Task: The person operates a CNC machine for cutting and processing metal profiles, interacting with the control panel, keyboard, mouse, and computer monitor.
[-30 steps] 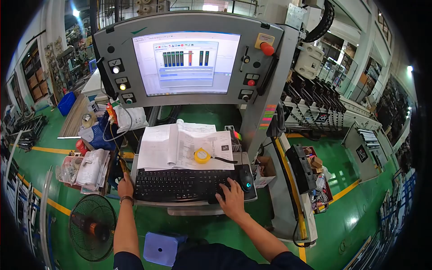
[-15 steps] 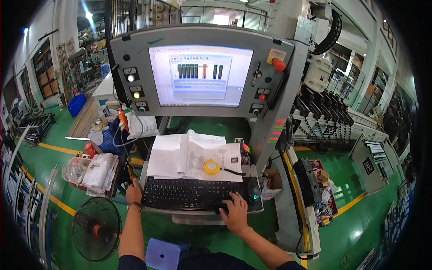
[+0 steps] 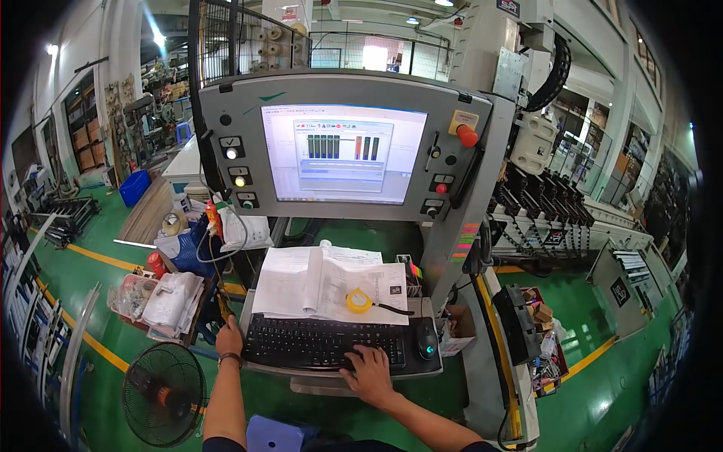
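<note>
My right hand (image 3: 369, 374) is over the right part of the black keyboard (image 3: 301, 343), fingers spread and bent, fingertips on the keys. My left hand (image 3: 230, 340) is closed at the left edge of the keyboard tray (image 3: 307, 386), thumb up and the other fingers partly hidden. Behind the keyboard lie paper sheets (image 3: 282, 282), curled up in the middle. A yellow tape measure (image 3: 358, 301) with a black strap rests on them. To the right of the keyboard sits a black mouse (image 3: 426, 339) with a lit spot. Above stands a lit screen (image 3: 343, 154) showing a window with dark vertical bars and a red one.
Round the screen, the grey control panel (image 3: 324, 90) carries lit buttons and a red knob (image 3: 468, 135). A black fan (image 3: 163, 394) stands at lower left, near a blue stool (image 3: 275, 435). Left of the tray is a crate (image 3: 129, 297) of bags. A machine (image 3: 542, 203) stands at right.
My right hand has moved left along the keyboard. On the screen, the red bar now stands closer to the dark bars on the right. The whole view has shifted downward slightly.
</note>
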A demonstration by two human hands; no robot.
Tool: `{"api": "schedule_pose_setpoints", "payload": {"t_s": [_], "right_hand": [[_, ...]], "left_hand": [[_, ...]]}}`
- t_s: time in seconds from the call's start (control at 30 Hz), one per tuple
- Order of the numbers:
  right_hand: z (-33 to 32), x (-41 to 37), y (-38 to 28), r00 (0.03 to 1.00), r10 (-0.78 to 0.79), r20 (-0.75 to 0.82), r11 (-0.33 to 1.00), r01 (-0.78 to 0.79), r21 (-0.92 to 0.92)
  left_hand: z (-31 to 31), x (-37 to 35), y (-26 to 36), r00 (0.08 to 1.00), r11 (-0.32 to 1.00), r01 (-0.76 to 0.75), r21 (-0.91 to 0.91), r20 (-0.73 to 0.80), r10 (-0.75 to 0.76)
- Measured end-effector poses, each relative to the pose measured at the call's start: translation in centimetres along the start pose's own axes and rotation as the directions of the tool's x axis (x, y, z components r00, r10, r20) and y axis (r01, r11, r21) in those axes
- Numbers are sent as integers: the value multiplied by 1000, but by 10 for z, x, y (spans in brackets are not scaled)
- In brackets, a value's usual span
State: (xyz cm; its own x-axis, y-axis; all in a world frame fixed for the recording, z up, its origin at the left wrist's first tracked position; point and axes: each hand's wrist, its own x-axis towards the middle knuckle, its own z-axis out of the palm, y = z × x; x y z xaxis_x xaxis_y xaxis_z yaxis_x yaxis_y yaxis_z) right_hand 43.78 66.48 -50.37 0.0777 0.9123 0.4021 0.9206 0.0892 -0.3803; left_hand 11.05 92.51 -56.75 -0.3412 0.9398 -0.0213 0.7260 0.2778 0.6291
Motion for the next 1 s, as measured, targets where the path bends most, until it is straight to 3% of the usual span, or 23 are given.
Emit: {"api": "schedule_pose_setpoints", "payload": {"t_s": [0.13,0.5,0.63,0.83,1.0], "right_hand": [[-4,-11,2,999,-10,53,999,12,-41],[-19,-22,6,999,2,-49,1000,-1,27],[-27,-37,28,990,60,-129,998,-61,0],[-34,-44,45,980,168,-105,985,-163,55],[-36,-29,33,982,149,-116,983,-159,-86]], "left_hand": [[-2,-4,4,1000,1000,-11,18,-26,11],[-5,-6,4,1000,1000,-27,14,-12,27],[-10,-10,9,1000,1000,2,24,11,-2],[-2,2,0,997,998,-49,34,55,47],[-1,-1,-1,999,998,-44,34,13,43]]}}
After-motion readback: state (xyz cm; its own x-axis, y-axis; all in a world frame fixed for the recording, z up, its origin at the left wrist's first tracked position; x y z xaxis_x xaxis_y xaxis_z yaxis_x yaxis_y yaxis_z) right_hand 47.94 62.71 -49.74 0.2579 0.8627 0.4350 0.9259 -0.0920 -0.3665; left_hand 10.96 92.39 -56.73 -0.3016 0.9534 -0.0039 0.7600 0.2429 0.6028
